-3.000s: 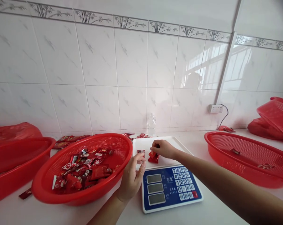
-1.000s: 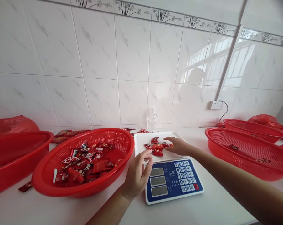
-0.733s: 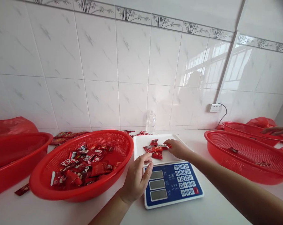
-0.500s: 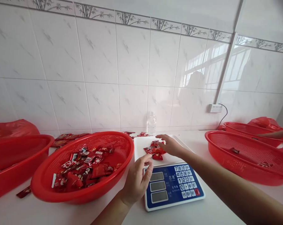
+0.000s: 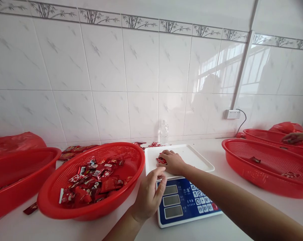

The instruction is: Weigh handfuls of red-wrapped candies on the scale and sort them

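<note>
My right hand [image 5: 173,162] is on the white weighing tray [image 5: 196,157], its fingers curled over small red packets [image 5: 162,160]. Most of these packets are hidden beneath the palm. My left hand [image 5: 150,194] hovers at the tray's front left corner, thumb and fingers apart, with nothing in it. Below the tray is the blue panel of the scale [image 5: 189,201]; my right forearm crosses over some of its keys. To the left stands a red oval basket [image 5: 91,211] holding a heap of small, mostly red wrapped packets [image 5: 98,180].
Another red basket [image 5: 20,190] stands at the far left, beside a loose packet [image 5: 31,208]. Two red baskets [image 5: 264,177] are on the right, where another person's hand [image 5: 296,137] reaches in. A clear bottle [image 5: 164,132] stands by the wall, near a white socket [image 5: 232,114].
My right hand has come down and closed over the red packets on the tray, which lay exposed before. My left hand has hardly moved. The other person's hand has shifted.
</note>
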